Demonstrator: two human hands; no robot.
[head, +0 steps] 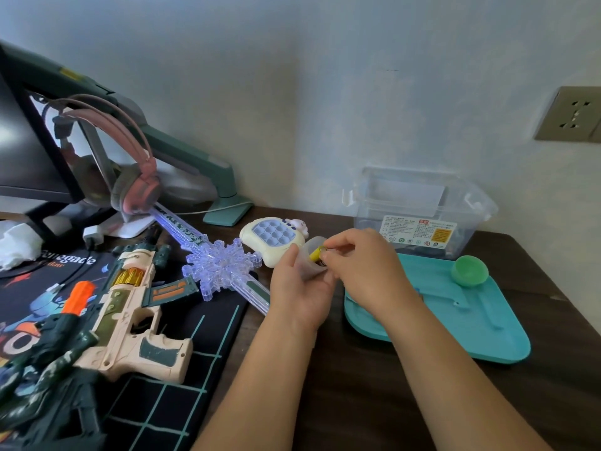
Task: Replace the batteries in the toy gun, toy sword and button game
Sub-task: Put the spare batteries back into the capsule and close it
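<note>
Toy gun point(130, 307): on the mat, 9 o'clock of the hands, well apart.
Teal tray point(471, 333): 3 o'clock; a green ball point(469, 271) sits in its far corner.
Left hand point(299, 288): curled round a translucent wrapper point(309, 270).
Right hand point(361, 265): pinching the yellow battery point(314, 255) at the wrapper's mouth.
Toy sword point(221, 265): just beside the left hand, 9 o'clock.
Button game point(270, 237): 11 o'clock, near.
Clear box point(422, 206): 1 o'clock; contents unclear.

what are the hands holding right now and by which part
The left hand grips a translucent wrapper by its lower part; the right hand pinches the top end of a yellow battery sticking out of it.
</note>
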